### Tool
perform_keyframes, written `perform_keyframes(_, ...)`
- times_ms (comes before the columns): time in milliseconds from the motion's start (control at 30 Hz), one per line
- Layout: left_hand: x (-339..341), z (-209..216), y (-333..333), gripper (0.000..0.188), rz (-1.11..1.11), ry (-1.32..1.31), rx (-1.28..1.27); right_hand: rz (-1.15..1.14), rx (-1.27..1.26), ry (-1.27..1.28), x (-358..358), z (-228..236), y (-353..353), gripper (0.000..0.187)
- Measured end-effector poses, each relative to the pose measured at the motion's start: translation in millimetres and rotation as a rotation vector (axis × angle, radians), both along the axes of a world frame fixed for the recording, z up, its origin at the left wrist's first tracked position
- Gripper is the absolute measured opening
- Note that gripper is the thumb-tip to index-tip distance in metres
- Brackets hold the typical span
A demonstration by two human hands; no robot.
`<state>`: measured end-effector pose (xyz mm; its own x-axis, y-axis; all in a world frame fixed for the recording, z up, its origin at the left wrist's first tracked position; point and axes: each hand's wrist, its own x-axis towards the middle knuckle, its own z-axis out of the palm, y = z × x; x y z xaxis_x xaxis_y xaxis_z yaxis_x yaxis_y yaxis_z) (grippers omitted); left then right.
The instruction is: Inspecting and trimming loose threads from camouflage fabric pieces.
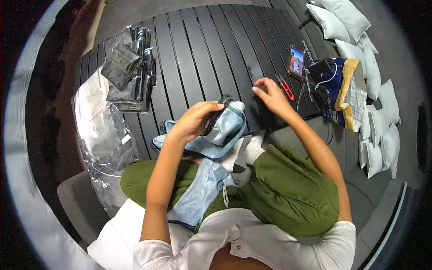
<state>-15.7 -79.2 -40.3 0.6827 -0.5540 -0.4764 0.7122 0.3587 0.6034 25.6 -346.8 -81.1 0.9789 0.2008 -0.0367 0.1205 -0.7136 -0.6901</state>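
Note:
My left hand (196, 120) is closed on the black-edged band of a light blue garment (227, 126), holding it up over my lap. The rest of the shiny blue cloth hangs down between my legs, and one strip of it lies across my thigh. My right hand (274, 100) is raised to the right of the garment, apart from it. Its fingers are bent, with thumb and forefinger tips close together; anything between them is too small to see. Red-handled thread snips (285, 87) lie on the slatted table just beyond that hand.
Stacked clear packets of dark cloth (128, 67) lie at the table's (198, 49) left. Large clear plastic bags (105, 135) are beside them. A lit phone (296, 62), cables and a blue-and-gold bag (348, 90) sit at right. White pillows (378, 67) line the right side.

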Motion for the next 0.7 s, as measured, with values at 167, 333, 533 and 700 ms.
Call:
perform_keyframes(167, -0.2, 2.2, -2.0, 0.013, 0.068, 0.019, 0.007, 0.008, -0.679, -0.238, 14.6, -1.6, -45.1, 0.041)
perform_keyframes(333, 4.7, -8.4, -2.9, 0.014, 0.106, 0.041, -0.095, 0.068, -0.92, -0.21, 6.4, -13.8, -68.3, 0.046)
perform_keyframes(533, 8.4, -13.2, -7.8, 0.021, 0.125, 0.028, -0.011, 0.086, -0.89, -0.106, 8.7, -10.6, -73.0, 0.049)
perform_keyframes(700, 9.8, -24.2, -8.2, 0.021, 0.091, 0.065, -0.043, 0.074, -0.825, -0.041, 12.9, -16.7, -78.4, 0.048)
